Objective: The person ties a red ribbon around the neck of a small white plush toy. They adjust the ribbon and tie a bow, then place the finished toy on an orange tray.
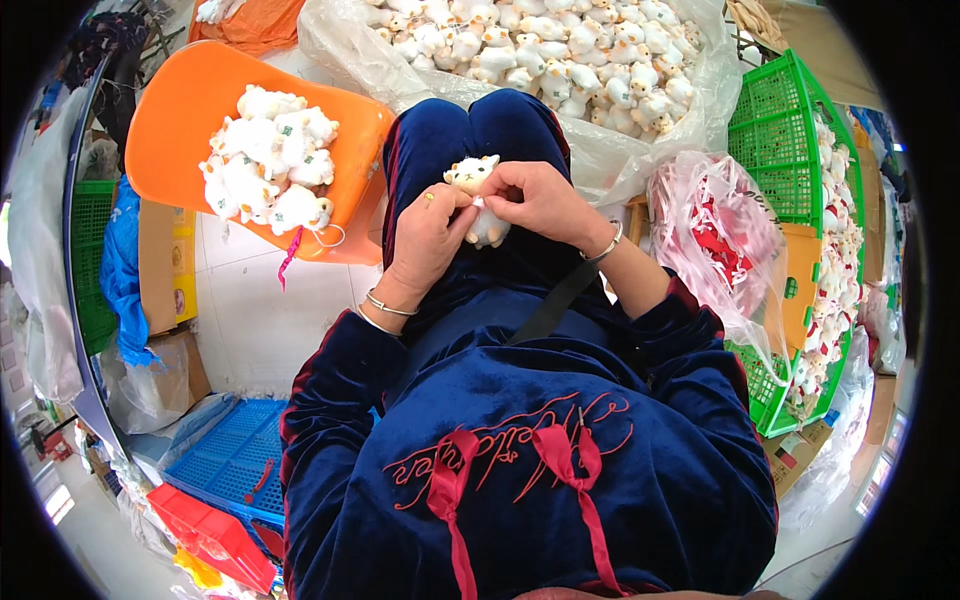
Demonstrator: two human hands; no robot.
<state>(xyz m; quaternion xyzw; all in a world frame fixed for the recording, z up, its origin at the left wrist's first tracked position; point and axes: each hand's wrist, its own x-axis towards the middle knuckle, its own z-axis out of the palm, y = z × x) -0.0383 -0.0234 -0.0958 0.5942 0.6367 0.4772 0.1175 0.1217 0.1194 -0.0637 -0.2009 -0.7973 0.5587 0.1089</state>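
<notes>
A small white plush toy [487, 230] with a cream head and orange-brown patches is held upright over my lap. My left hand [430, 235], a ring on one finger, is closed on the toy's left side, its thumb and forefinger pinched at the neck. From the other side my right hand [545, 205] is closed too, its fingertips pinching at the same spot. A tiny pale bit shows between the fingertips, too small to name. On an orange chair [165, 130] to the left lies a pile of similar plush toys [270, 150], with a pink ribbon [291, 255] hanging off the edge.
Ahead of my knees, a big clear plastic bag [350, 50] holds many white plush toys [560, 60]. At right are a clear bag with red pieces [715, 240] and a green crate [775, 130] beside more toys. A blue crate [235, 450] and red bin [210, 535] stand lower left.
</notes>
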